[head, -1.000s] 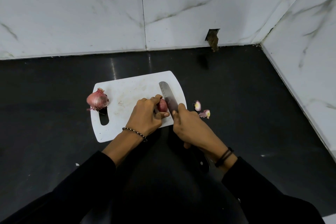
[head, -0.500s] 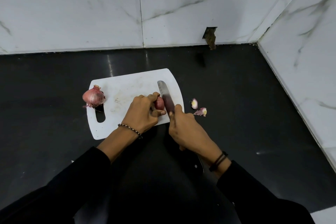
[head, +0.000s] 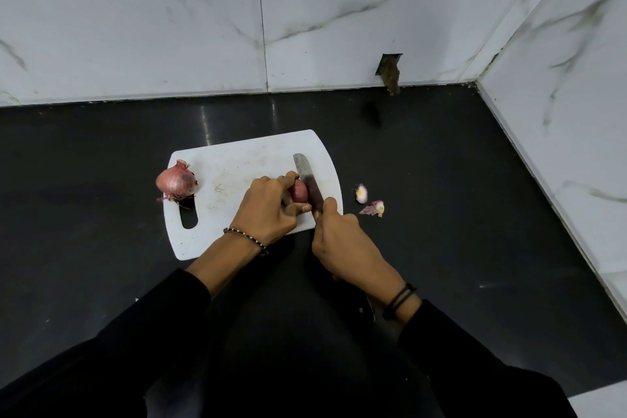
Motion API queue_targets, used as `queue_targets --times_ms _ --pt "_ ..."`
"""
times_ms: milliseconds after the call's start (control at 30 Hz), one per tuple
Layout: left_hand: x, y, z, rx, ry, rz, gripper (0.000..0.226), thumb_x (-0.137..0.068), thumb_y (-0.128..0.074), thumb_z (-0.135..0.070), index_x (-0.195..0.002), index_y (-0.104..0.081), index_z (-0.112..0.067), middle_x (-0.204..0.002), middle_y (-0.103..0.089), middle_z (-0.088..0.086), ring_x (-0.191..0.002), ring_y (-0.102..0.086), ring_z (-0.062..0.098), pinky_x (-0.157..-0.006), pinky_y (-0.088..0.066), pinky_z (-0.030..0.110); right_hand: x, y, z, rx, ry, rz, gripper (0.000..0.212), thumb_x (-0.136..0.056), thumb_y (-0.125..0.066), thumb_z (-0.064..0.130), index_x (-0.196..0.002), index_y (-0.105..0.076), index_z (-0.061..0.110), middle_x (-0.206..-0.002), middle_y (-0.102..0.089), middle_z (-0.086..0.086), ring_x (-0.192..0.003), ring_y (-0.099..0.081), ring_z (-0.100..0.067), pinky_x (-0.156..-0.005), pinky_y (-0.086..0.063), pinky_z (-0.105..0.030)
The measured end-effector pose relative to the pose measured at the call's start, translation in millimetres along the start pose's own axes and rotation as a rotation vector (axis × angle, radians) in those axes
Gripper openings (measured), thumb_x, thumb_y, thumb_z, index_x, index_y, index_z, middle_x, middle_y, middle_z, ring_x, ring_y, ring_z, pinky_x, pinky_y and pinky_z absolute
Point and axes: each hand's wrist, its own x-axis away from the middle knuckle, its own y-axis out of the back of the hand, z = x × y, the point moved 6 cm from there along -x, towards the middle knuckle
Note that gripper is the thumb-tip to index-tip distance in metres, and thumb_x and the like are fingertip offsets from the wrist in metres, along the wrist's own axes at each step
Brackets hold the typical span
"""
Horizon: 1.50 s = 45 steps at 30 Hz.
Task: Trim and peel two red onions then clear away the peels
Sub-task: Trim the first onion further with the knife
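Note:
A white cutting board point(head: 237, 159) lies on the black counter. My left hand point(head: 268, 210) grips a small red onion point(head: 299, 191) on the board's right part; most of the onion is hidden by my fingers. My right hand point(head: 342, 241) grips a knife point(head: 309, 181) by its handle, with the blade lying along the onion's right side. A second red onion point(head: 175, 181), still in its skin, sits at the board's left edge above the handle slot. Two cut onion ends point(head: 361, 193) point(head: 374, 208) lie on the counter to the right of the board.
The black counter point(head: 458, 214) runs back to white marble walls at the rear and on the right. A dark notch point(head: 390, 73) sits in the rear wall at counter level. My black sleeves fill the bottom of the view.
Both hands hold the same grips on onion and knife. The view has shifted slightly, so everything sits a little further left in frame.

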Motion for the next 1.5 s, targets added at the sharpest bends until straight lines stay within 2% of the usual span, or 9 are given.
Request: queue_targets --times_ms 67,167,233,400,533,867,1200,1433,1500 --pt "-0.5 -0.7 1.2 0.005 0.023 0.028 0.049 -0.086 -0.074 -0.027 -0.129 -0.061 -0.008 -0.095 -0.072 0.015 -0.095 -0.062 0.034 -0.083 -0.049 0.035 2.7 -1.2 -4.7 0.000 -0.004 -0.004 0.014 -0.105 -0.030 0.016 -0.115 -0.038 0.010 -0.088 -0.042 -0.006 -0.062 -0.032 -0.012 -0.059 -0.039 -0.029" --pt "0.3 -1.4 0.8 0.004 0.023 0.033 0.053 -0.086 -0.075 -0.026 -0.133 -0.059 -0.007 -0.105 -0.071 0.018 -0.102 -0.061 0.035 -0.088 -0.049 0.036 16.9 -8.5 -6.8 0.020 -0.004 0.040 0.013 -0.104 -0.031 0.013 -0.114 -0.037 0.009 -0.101 -0.046 -0.011 -0.064 -0.037 -0.015 -0.050 -0.031 -0.025" --pt "1.1 -1.5 1.1 0.012 0.026 0.023 0.057 -0.086 -0.075 -0.027 -0.136 -0.056 -0.007 -0.108 -0.070 0.018 -0.104 -0.060 0.035 -0.087 -0.046 0.034 21.9 -9.1 -3.6 0.044 0.017 0.037 0.019 -0.104 -0.031 0.012 -0.120 -0.038 0.007 -0.104 -0.041 -0.011 -0.069 -0.042 -0.018 -0.057 -0.033 -0.024" --pt "0.1 -1.4 4.3 0.001 0.017 0.006 0.043 -0.085 -0.074 -0.030 -0.121 -0.064 -0.008 -0.088 -0.071 0.014 -0.080 -0.060 0.031 -0.068 -0.035 0.027 13.8 1.6 9.7 -0.067 -0.044 0.008 0.012 -0.099 -0.035 0.007 -0.105 -0.027 0.014 -0.098 -0.038 -0.013 -0.085 -0.047 -0.034 -0.072 -0.038 -0.039" --pt "-0.7 -0.7 1.4 0.000 0.031 0.015 0.034 -0.084 -0.075 -0.025 -0.112 -0.065 -0.008 -0.088 -0.071 0.014 -0.074 -0.055 0.026 -0.067 -0.038 0.027 12.9 -2.8 14.8 -0.037 -0.043 -0.019 0.019 -0.098 -0.037 0.004 -0.115 -0.032 0.011 -0.109 -0.048 -0.019 -0.105 -0.054 -0.042 -0.077 -0.040 -0.043" --pt "5.3 0.8 -0.3 0.018 0.038 -0.022 0.041 -0.084 -0.075 -0.019 -0.120 -0.064 -0.002 -0.091 -0.071 0.018 -0.085 -0.063 0.036 -0.075 -0.048 0.035 6.6 -17.1 13.7 0.151 -0.030 -0.196 0.030 -0.103 -0.034 0.008 -0.133 -0.033 0.011 -0.120 -0.061 -0.012 -0.111 -0.060 -0.034 -0.074 -0.036 -0.036" --pt "4.2 2.0 -2.9 -0.018 0.070 0.022 0.039 -0.085 -0.072 -0.020 -0.119 -0.064 -0.002 -0.097 -0.072 0.018 -0.091 -0.064 0.036 -0.079 -0.052 0.037 3.1 -21.5 13.0 0.376 0.016 -0.302 0.031 -0.106 -0.032 0.009 -0.137 -0.033 0.009 -0.112 -0.068 -0.007 -0.101 -0.069 -0.025 -0.066 -0.036 -0.031" --pt "5.9 1.2 -2.7 -0.034 0.070 0.022 0.024 -0.082 -0.069 -0.017 -0.103 -0.064 -0.005 -0.085 -0.071 0.014 -0.081 -0.062 0.033 -0.070 -0.050 0.035 7.8 -18.2 12.6 0.571 -0.048 -0.337 0.055 -0.076 -0.081 0.028 -0.126 -0.064 0.012 -0.066 -0.068 0.003 -0.054 -0.067 -0.008 -0.042 -0.034 -0.023" --pt "5.5 0.7 -2.8 -0.035 0.078 0.027 0.024 -0.083 -0.071 -0.018 -0.104 -0.065 -0.007 -0.086 -0.071 0.014 -0.082 -0.063 0.032 -0.070 -0.050 0.034 9.6 -11.5 10.5 0.576 -0.018 -0.295 0.054 -0.079 -0.079 0.026 -0.128 -0.062 0.012 -0.071 -0.070 0.002 -0.060 -0.070 -0.010 -0.044 -0.039 -0.024"
